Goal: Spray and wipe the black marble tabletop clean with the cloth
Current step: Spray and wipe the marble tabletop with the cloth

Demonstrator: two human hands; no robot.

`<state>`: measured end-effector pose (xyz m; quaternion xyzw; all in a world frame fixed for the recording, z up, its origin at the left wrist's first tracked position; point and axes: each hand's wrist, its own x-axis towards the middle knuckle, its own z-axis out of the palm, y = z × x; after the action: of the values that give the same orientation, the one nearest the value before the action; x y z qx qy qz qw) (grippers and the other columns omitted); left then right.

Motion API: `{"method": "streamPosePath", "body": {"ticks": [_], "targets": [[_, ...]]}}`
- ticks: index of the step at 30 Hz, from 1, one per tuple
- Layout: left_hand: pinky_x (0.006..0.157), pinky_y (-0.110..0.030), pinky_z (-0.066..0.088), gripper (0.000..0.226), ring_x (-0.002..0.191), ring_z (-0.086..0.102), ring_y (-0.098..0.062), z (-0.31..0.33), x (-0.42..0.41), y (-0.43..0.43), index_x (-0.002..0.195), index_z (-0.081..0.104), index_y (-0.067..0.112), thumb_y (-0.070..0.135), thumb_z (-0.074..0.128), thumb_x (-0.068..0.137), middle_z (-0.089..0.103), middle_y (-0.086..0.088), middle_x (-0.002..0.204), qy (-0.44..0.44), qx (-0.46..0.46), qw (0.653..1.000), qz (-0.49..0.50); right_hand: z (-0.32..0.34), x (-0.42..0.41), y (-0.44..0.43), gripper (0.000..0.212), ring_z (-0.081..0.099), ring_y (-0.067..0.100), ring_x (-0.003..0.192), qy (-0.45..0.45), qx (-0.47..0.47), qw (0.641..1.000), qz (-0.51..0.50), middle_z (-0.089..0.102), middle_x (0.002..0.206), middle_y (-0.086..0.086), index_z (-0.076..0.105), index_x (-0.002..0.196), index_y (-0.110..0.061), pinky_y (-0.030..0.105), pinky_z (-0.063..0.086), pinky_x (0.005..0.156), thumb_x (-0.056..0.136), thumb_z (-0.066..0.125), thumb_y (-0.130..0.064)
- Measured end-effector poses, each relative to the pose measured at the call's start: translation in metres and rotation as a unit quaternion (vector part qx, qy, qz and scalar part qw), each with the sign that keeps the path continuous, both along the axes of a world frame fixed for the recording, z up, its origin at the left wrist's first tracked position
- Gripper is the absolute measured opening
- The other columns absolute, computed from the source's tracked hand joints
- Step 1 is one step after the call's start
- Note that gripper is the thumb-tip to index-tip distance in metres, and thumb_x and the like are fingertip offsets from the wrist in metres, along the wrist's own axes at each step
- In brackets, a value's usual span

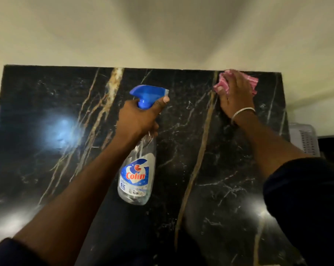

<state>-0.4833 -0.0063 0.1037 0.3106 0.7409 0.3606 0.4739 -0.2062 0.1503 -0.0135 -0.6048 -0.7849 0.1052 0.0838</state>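
A: Where is the cloth?
B: The pink cloth (248,81) lies at the far edge of the black marble bench (47,104), against the wall (162,31). The right hand (236,93) presses flat on it, fingers (229,77) spread apart over the fabric.
A: And the left hand (137,120)?
B: Its fingers are clamped on the neck of a clear Colin spray bottle (137,175), below the blue trigger head (148,95), held above the bench's middle. A silver bangle (242,113) circles the right wrist
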Motion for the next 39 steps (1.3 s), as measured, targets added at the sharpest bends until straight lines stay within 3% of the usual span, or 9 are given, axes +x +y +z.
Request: {"method": "streamPosePath", "body": {"ticks": [2, 5, 10, 16, 23, 26, 28, 34, 39], "targets": [[0.052, -0.028, 0.057, 0.044, 0.047, 0.063, -0.013, -0.003, 0.013, 0.001, 0.094, 0.064, 0.008, 0.051, 0.07, 0.084, 0.064, -0.004, 0.059, 0.003, -0.001, 1.0, -0.015, 0.003, 0.045, 0.011, 0.053, 0.036, 0.032, 0.138, -0.001, -0.018, 0.997, -0.076, 0.041, 0.149, 0.012, 0.043, 0.139, -0.015, 0.048, 0.027, 0.116, 0.1, 0.036, -0.05], [0.053, -0.028, 0.057, 0.046, 0.047, 0.064, -0.017, -0.006, 0.017, -0.001, 0.091, 0.065, 0.008, 0.053, 0.07, 0.083, 0.066, -0.006, 0.058, 0.014, -0.014, 0.999, -0.026, 0.007, 0.097, 0.021, 0.058, 0.035, 0.037, 0.137, -0.007, -0.012, 0.995, -0.099, 0.04, 0.148, 0.02, 0.041, 0.141, -0.007, 0.045, 0.026, 0.117, 0.101, 0.034, -0.049], [0.052, -0.028, 0.056, 0.043, 0.048, 0.065, -0.016, -0.013, 0.001, -0.006, 0.094, 0.065, 0.01, 0.052, 0.07, 0.084, 0.066, -0.001, 0.058, 0.012, -0.025, 0.999, -0.039, 0.001, 0.109, 0.029, 0.063, 0.048, 0.045, 0.116, -0.007, 0.006, 0.979, -0.203, 0.051, 0.127, 0.027, 0.045, 0.134, -0.001, 0.051, 0.039, 0.099, 0.097, 0.032, -0.05], [0.052, -0.026, 0.056, 0.044, 0.049, 0.064, -0.014, -0.013, -0.03, -0.011, 0.1, 0.063, 0.011, 0.051, 0.068, 0.085, 0.066, -0.004, 0.062, 0.005, -0.026, 0.999, -0.025, -0.005, 0.052, 0.017, 0.066, 0.022, 0.044, 0.143, -0.095, 0.009, 0.968, -0.234, 0.022, 0.156, 0.028, 0.023, 0.15, 0.001, 0.052, 0.014, 0.119, 0.099, 0.027, -0.04], [0.055, -0.029, 0.06, 0.042, 0.054, 0.065, -0.014, -0.011, -0.08, -0.023, 0.105, 0.062, 0.013, 0.05, 0.068, 0.086, 0.071, -0.007, 0.076, 0.004, -0.021, 1.0, 0.006, -0.009, -0.118, -0.02, 0.061, 0.024, 0.04, 0.144, -0.095, -0.007, 0.989, -0.117, 0.027, 0.156, 0.022, 0.025, 0.151, -0.007, 0.051, 0.014, 0.12, 0.1, 0.033, -0.039], [0.058, -0.034, 0.062, 0.042, 0.055, 0.066, -0.016, -0.013, -0.109, -0.037, 0.102, 0.063, 0.013, 0.05, 0.07, 0.084, 0.068, -0.004, 0.069, -0.014, -0.022, 0.999, 0.036, -0.006, -0.182, -0.043, 0.061, 0.025, 0.039, 0.144, -0.091, -0.013, 0.994, -0.052, 0.029, 0.156, 0.019, 0.027, 0.152, -0.009, 0.051, 0.015, 0.12, 0.1, 0.032, -0.042], [0.055, -0.03, 0.059, 0.042, 0.052, 0.065, -0.013, -0.016, -0.132, -0.051, 0.1, 0.064, 0.013, 0.051, 0.071, 0.084, 0.067, 0.0, 0.063, -0.014, -0.023, 0.999, 0.045, -0.006, -0.233, -0.06, 0.061, 0.026, 0.036, 0.144, -0.075, -0.009, 0.997, 0.022, 0.029, 0.156, 0.017, 0.028, 0.151, -0.011, 0.049, 0.015, 0.119, 0.1, 0.033, -0.043], [0.051, -0.021, 0.05, 0.044, 0.048, 0.064, -0.008, -0.027, -0.205, -0.092, 0.083, 0.067, 0.014, 0.058, 0.07, 0.08, 0.065, 0.002, 0.054, 0.053, -0.047, 0.991, 0.113, -0.001, -0.407, -0.094, 0.064, 0.017, 0.03, 0.148, -0.079, -0.023, 0.96, 0.267, 0.02, 0.16, 0.013, 0.02, 0.154, -0.015, 0.044, 0.008, 0.121, 0.099, 0.039, -0.04], [0.063, -0.035, 0.061, 0.041, 0.056, 0.07, -0.018, -0.034, -0.255, -0.128, 0.084, 0.068, 0.013, 0.053, 0.072, 0.081, 0.071, -0.007, 0.063, 0.043, -0.052, 0.985, 0.158, -0.004, -0.507, -0.108, 0.061, 0.021, 0.031, 0.147, -0.086, -0.014, 0.933, 0.349, 0.023, 0.16, 0.012, 0.026, 0.152, -0.013, 0.043, 0.009, 0.12, 0.099, 0.037, -0.042]]}}
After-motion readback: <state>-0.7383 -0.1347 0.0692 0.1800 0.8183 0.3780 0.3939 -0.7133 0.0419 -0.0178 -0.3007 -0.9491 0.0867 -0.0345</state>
